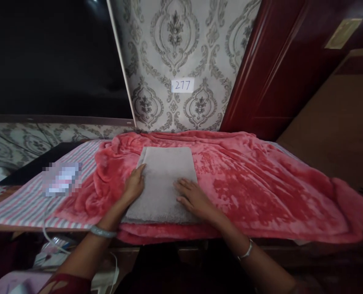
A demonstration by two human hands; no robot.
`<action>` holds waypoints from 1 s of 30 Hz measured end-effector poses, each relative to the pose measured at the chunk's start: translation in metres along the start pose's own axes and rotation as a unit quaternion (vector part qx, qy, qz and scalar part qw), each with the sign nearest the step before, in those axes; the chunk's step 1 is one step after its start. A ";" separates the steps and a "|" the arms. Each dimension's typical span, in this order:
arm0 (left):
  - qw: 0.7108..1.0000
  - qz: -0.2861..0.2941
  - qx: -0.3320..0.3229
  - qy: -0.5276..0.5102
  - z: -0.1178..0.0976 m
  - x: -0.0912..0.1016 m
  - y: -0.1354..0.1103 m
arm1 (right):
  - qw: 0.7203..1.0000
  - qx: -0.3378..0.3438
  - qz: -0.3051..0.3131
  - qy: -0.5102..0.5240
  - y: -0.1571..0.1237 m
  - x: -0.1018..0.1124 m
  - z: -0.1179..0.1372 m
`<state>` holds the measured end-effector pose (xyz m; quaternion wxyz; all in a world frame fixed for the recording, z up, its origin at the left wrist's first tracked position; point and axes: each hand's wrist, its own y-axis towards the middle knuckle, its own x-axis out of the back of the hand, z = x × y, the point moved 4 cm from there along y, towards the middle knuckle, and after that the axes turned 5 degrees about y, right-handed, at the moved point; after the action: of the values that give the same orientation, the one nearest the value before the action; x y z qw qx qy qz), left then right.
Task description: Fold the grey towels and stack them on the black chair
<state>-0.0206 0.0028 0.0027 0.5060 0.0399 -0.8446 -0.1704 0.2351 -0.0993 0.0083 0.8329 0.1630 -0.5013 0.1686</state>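
A folded grey towel [166, 171] lies flat on a pink fleece blanket [261, 183] spread over the table. My left hand [134, 183] rests on the towel's left edge, fingers together and stretched along it. My right hand [192, 197] lies palm down on the towel's lower right part, fingers flat and slightly spread. Neither hand grips anything. Each wrist wears a bangle.
A pink and grey striped cloth [25, 204] covers the table's left side, with a blurred object [62, 179] on it. Patterned wallpaper with a "277" label [182, 85] is behind. A dark red door [276, 69] stands at the right. White cables [51, 241] hang below the table edge.
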 end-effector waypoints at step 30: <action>0.964 0.030 -0.191 0.181 -0.061 -0.026 -0.074 | 0.994 0.059 0.041 -0.076 0.099 0.012 -0.054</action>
<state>0.0371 -0.0750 -0.0176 0.6536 -0.0524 -0.6914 -0.3033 0.2387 0.0144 0.0048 0.7735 0.2036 -0.5587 0.2196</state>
